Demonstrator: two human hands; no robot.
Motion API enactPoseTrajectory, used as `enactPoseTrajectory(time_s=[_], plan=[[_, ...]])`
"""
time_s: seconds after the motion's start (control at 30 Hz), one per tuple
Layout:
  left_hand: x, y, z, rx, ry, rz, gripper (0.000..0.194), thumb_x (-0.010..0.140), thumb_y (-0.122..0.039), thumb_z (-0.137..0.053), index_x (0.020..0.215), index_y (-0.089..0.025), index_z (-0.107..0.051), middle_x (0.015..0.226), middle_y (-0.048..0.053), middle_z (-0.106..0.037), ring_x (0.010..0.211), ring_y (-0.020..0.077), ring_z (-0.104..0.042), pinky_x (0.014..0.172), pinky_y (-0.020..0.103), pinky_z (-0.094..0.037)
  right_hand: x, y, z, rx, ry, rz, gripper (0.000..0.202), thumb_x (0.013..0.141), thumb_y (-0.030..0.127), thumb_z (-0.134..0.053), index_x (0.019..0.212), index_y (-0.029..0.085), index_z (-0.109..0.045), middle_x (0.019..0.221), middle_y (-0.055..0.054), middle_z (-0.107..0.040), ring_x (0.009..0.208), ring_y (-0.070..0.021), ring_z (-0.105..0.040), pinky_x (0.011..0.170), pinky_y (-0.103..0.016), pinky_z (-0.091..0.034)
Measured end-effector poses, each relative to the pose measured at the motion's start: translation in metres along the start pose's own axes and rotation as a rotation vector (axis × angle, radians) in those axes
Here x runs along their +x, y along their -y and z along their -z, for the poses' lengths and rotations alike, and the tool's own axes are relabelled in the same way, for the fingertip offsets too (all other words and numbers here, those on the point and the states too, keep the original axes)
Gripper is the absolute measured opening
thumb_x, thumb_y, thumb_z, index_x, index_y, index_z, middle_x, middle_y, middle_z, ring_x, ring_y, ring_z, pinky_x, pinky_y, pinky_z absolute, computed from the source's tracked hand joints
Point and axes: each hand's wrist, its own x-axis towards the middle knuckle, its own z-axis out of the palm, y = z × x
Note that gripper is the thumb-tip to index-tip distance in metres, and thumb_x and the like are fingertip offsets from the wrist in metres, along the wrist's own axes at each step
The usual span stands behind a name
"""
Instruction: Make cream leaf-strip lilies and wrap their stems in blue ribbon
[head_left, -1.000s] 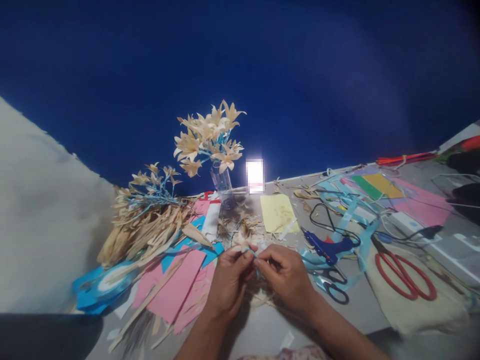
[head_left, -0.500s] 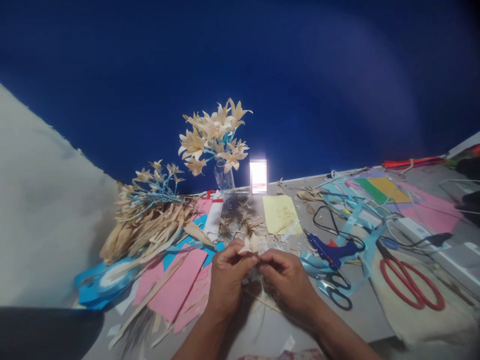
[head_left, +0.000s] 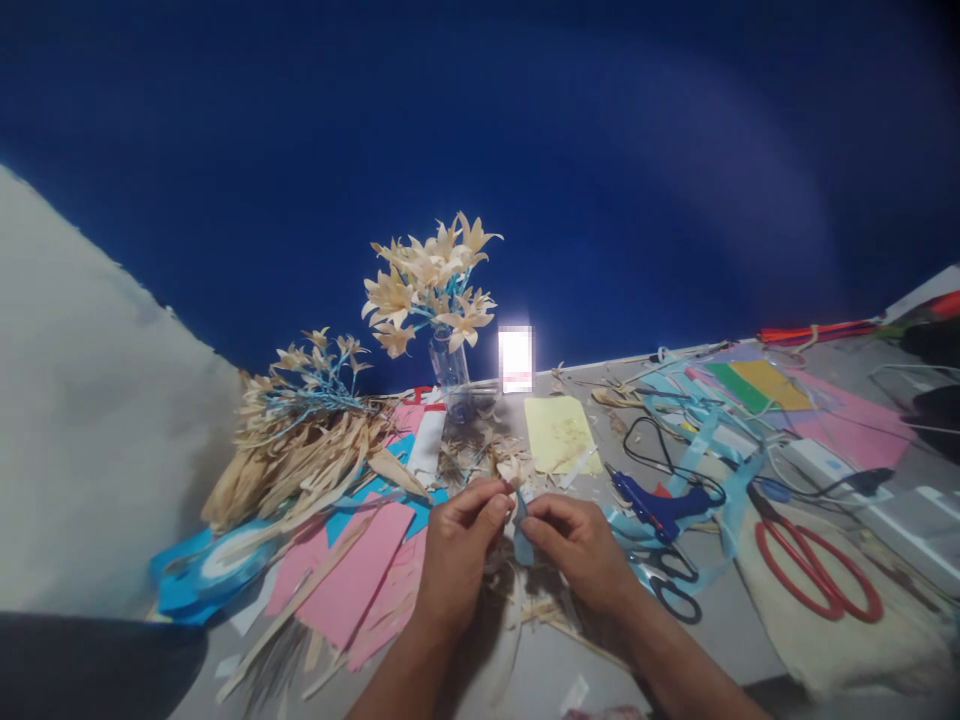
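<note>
Close in front of me, my left hand (head_left: 463, 535) pinches the base of a small cream flower (head_left: 510, 468) that looks made of dried husk. A short strip of light blue ribbon (head_left: 523, 545) hangs beside that base, its upper end against the flower. My right hand (head_left: 574, 540) grips the strip between thumb and fingers. Beyond the hands, a clear vase (head_left: 450, 375) holds several cream flowers (head_left: 431, 270) on blue-wrapped stems. Pale husk scraps (head_left: 480, 455) lie just past my fingertips.
Pink paper (head_left: 360, 570), dried husks (head_left: 300, 460) and a blue tape roll (head_left: 217, 570) lie left. Yellow paper (head_left: 561, 435) is ahead. On the right are a blue glue gun (head_left: 660, 500), black-handled scissors (head_left: 675, 590) and red-handled scissors (head_left: 821, 570) on cloth.
The blue strip now shows between my hands, in my right fingers. The flower sits slightly higher, and my fingertips have moved a little apart.
</note>
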Motion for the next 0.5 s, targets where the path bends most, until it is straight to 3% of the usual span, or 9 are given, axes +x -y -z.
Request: enactPoseTrajectory(time_s=[0.13, 0.37, 0.5], plan=[[0.0014, -0.0003, 0.0006, -0.068, 0.095, 0.052, 0.027, 0.072, -0.035, -0.082, 0.066, -0.014, -0.066, 0.061, -0.004, -0.051, 0.053, 0.0061, -0.036, 0.051, 0.019, -0.031, -0.0014, -0.0006, -0.0024, 0.004, 0.077, -0.009, 0.022, 0.088, 0.032, -0.06, 0.075, 0.017, -0.07, 0.068, 0.001, -0.063, 0.066, -0.0143, -0.054, 0.064, -0.025, -0.042], [0.0001, 0.0005, -0.0055, -0.202, 0.069, 0.079, 0.031, 0.067, -0.038, -0.086, 0.071, -0.016, -0.065, 0.068, -0.002, -0.058, 0.061, 0.0085, -0.048, 0.058, 0.018, -0.04, -0.0042, 0.0012, -0.0085, 0.032, 0.061, -0.04, 0.017, 0.084, 0.027, -0.062, 0.073, 0.017, -0.07, 0.065, 0.002, -0.062, 0.061, -0.0131, -0.052, 0.06, -0.023, -0.041], [0.0011, 0.0016, -0.0063, -0.122, 0.06, 0.079, 0.038, 0.07, -0.046, -0.082, 0.065, -0.016, -0.06, 0.057, -0.006, -0.047, 0.049, 0.0058, -0.035, 0.048, 0.018, -0.029, -0.0039, 0.0004, -0.0094, 0.005, 0.023, -0.05, 0.018, 0.084, 0.027, -0.062, 0.071, 0.017, -0.07, 0.064, 0.001, -0.063, 0.06, -0.0133, -0.053, 0.059, -0.024, -0.041]])
